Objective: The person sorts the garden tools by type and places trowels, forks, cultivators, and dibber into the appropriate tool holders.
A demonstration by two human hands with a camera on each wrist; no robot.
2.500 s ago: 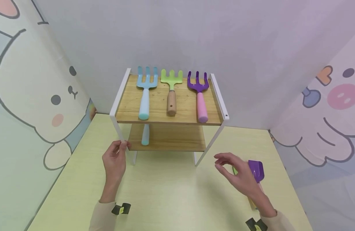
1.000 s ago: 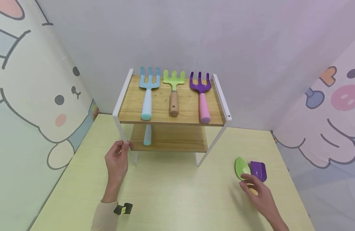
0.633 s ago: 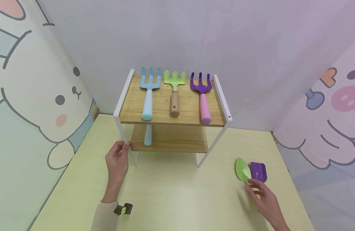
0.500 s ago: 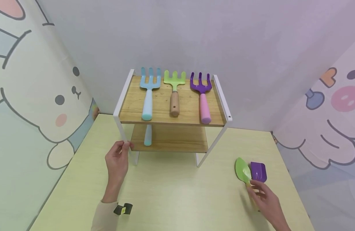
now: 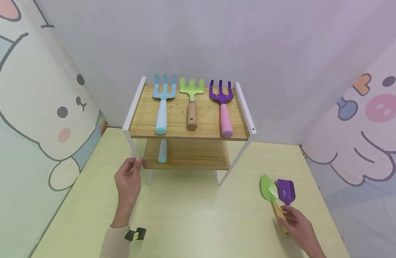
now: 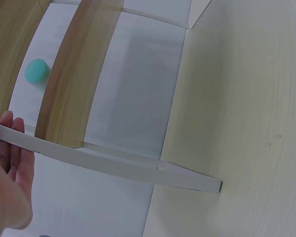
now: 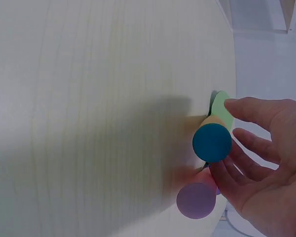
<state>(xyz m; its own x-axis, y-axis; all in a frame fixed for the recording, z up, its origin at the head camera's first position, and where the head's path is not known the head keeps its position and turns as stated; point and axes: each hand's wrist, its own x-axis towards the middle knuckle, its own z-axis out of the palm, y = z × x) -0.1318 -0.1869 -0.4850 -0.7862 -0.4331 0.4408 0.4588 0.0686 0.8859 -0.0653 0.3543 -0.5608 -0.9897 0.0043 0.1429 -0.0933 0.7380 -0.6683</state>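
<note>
My left hand (image 5: 128,181) pinches the white front leg of a two-tier rack (image 5: 133,150); the left wrist view shows fingers (image 6: 19,153) behind that leg. To the right, a green hand trowel (image 5: 269,188) with a yellowish handle and blue end cap (image 7: 212,142) lies on the table. Close beside it is a purple hand shovel (image 5: 286,190), its pink handle mostly hidden by my right hand (image 5: 299,227). That hand is at the trowel's handle, thumb on one side and fingers on the other, spread wider than the handle in the right wrist view.
On the top shelf lie a light blue hand fork (image 5: 162,107), a green hand fork (image 5: 192,107) with wooden handle, and a purple hand fork (image 5: 222,107) with pink handle. A light blue handle (image 5: 162,151) shows on the lower shelf. Cartoon-printed curtains (image 5: 198,39) surround the table (image 5: 198,215).
My right hand has moved from beside the rack, right and toward me, to the trowel's handle, then slid a little further down along it. The left hand has stayed on the rack's leg.
</note>
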